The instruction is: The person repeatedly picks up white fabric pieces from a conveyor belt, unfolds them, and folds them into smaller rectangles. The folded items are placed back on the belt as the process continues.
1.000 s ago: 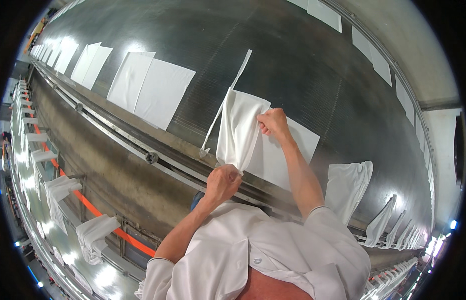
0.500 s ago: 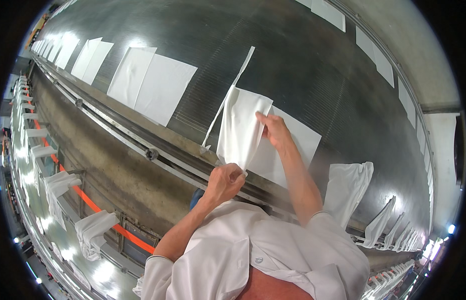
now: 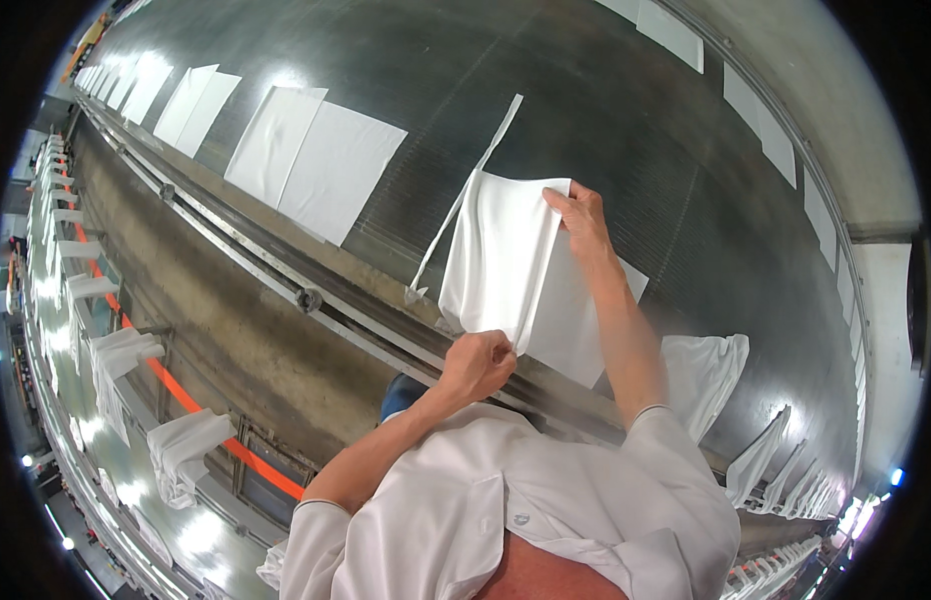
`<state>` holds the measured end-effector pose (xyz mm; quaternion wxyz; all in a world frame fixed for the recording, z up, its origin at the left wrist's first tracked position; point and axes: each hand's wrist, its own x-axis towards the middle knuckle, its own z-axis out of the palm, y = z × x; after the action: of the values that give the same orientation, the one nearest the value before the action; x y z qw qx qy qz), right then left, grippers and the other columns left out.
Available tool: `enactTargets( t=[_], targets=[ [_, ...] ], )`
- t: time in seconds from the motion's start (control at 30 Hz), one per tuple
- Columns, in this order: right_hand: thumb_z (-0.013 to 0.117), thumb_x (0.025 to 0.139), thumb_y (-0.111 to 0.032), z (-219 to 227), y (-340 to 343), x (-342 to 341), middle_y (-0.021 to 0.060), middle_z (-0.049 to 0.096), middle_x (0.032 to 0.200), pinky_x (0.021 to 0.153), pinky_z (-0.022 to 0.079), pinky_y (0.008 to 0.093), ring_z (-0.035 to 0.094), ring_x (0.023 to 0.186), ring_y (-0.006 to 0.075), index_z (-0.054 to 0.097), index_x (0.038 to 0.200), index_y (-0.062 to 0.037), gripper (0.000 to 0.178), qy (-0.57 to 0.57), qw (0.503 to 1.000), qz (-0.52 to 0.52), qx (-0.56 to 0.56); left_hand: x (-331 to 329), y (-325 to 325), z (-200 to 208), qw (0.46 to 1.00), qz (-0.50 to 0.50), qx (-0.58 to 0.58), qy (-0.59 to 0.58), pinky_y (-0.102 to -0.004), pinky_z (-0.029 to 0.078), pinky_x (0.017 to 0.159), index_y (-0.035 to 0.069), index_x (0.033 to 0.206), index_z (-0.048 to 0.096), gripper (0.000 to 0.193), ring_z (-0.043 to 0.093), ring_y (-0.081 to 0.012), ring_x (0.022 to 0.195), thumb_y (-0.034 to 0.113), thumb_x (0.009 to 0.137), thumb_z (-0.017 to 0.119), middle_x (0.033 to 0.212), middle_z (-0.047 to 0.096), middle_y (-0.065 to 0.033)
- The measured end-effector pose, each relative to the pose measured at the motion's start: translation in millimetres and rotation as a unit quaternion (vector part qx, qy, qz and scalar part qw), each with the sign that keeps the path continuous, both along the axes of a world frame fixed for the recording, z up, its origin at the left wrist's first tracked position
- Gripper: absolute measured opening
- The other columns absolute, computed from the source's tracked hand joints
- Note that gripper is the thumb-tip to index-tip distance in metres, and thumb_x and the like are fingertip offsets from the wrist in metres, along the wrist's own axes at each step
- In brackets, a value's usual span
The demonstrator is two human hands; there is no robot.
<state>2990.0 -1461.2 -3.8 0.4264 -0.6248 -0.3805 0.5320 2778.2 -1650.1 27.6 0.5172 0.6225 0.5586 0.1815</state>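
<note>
A white fabric piece is stretched between my hands above the dark table. My right hand pinches its far right corner between thumb and fingers. At the near edge, my left hand is closed on the corner closest to me. Under and to the right of this cloth lies a flat white panel, partly covered by it and by my right forearm. Along the cloth's left side runs a narrow white strip, lying on the table and reaching past the cloth's far edge.
The long dark table carries pairs of white panels to the left. A metal rail with a round fitting follows its near edge. Crumpled white cloth hangs at the right. Behind on the left, an orange band runs beside draped cloths.
My right hand has moved away and to the right, drawing the cloth wider and flatter over the panel. My left hand has shifted slightly right, still gripping the near corner.
</note>
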Motion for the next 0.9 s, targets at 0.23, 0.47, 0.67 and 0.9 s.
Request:
enactTargets(
  t=[0.23,0.47,0.67,0.9],
  targets=[
    [0.071,0.085,-0.017,-22.0,-4.8,33.2,0.0081,0.071,0.083,0.058,0.053,0.0305,0.066,0.071,0.015,0.073,0.099,0.0006,0.023,-0.155,0.987,0.022,-0.031,26.8,-7.9,-28.0,0.995,-0.075,-0.013,0.07,-0.0478,0.054,0.07,0.0,0.082,0.069,0.017,0.069,-0.0412,0.074,0.016,0.083,0.062,0.075,0.069,-0.0211],
    [0.073,0.085,-0.021,-22.5,4.0,44.7,0.004,0.065,0.074,0.054,0.047,0.031,0.058,0.063,0.012,0.075,0.096,0.0002,0.024,-0.226,0.97,0.074,0.047,54.5,-6.8,-40.3,0.997,-0.036,0.001,0.071,-0.048,0.054,0.068,0.002,0.079,0.068,0.015,0.068,-0.0402,0.071,0.017,0.082,0.064,0.071,0.068,-0.0185],
    [0.074,0.086,-0.022,-12.3,9.2,46.6,0.0008,0.063,0.072,0.057,0.046,0.0287,0.055,0.064,0.0095,0.075,0.096,-0.001,0.023,-0.174,0.983,0.034,0.053,67.5,-2.3,-44.7,0.996,-0.043,0.017,0.073,-0.0471,0.055,0.067,0.003,0.081,0.069,0.014,0.069,-0.0391,0.071,0.017,0.082,0.065,0.071,0.069,-0.0174],
    [0.076,0.085,-0.021,-24.3,-1.1,57.3,0.0049,0.064,0.072,0.061,0.048,0.0328,0.057,0.063,0.0139,0.074,0.09,-0.0004,0.022,-0.313,0.947,0.037,0.067,65.8,-1.8,-49.6,0.994,-0.067,0.014,0.09,-0.0471,0.056,0.069,0.003,0.084,0.069,0.016,0.07,-0.0384,0.073,0.018,0.083,0.065,0.073,0.07,-0.0167]
  ],
)
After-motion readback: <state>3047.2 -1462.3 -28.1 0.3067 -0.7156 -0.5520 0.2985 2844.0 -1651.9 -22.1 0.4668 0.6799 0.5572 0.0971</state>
